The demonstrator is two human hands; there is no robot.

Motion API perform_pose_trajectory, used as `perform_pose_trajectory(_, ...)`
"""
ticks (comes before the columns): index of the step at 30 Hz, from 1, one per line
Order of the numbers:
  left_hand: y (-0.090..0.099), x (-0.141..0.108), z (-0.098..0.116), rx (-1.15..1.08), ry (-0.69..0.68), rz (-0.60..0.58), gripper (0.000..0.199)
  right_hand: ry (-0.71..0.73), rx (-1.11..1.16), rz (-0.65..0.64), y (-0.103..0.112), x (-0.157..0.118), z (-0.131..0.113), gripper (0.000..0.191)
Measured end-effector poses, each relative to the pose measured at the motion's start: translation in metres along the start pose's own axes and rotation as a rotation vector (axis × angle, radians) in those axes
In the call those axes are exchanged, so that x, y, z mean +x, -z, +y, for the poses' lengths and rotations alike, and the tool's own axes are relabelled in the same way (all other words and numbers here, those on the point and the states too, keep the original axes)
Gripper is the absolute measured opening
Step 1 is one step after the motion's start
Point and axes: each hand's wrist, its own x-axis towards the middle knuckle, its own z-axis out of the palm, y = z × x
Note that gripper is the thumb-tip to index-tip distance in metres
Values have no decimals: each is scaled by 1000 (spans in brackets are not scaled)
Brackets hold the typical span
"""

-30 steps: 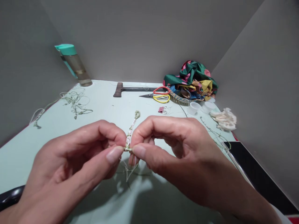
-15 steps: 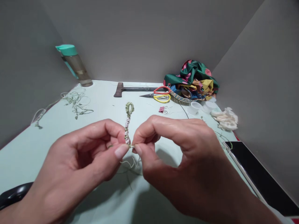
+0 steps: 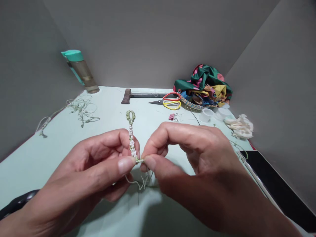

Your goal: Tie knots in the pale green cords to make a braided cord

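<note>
Between thumb and fingers, my left hand [image 3: 98, 164] pinches the lower end of a knotted cord braid [image 3: 131, 141], white and green, that stands upright and ends in a green loop at the top. My right hand [image 3: 182, 158] is closed in a pinch on the green cord [image 3: 140, 161] coming out sideways from the braid's base. That short length runs straight across the small gap between my two thumbs. Loose thin pale cord ends [image 3: 142, 184] hang below the fingers. The fingertips behind the braid are partly hidden.
Behind the hands lie a hammer-like tool [image 3: 127, 96], scissors [image 3: 168, 101] and a pink binder clip [image 3: 172, 116]. Tangled green cord [image 3: 82, 110] and a bottle [image 3: 84, 72] are left; bundled fabric [image 3: 204, 82], small cups [image 3: 206, 114], crumpled tissue [image 3: 240, 126] and a black-screened device [image 3: 274, 184] are right.
The braid has straightened and turned, its loop now more open and shifted left. My left hand's fingers have shifted on the base, and the cord between the thumbs shows a little longer.
</note>
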Motion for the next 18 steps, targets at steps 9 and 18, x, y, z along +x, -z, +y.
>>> perform_pose_trajectory(9, 8, -6, -10, -28, -26, 23, 23, 32, -28, -23, 2, -2, 4, 21)
perform_pose_trajectory(18, 2, -3, -5, 68, -55, 80, 32, 55, -62, -39, 4, -6, 7, 26)
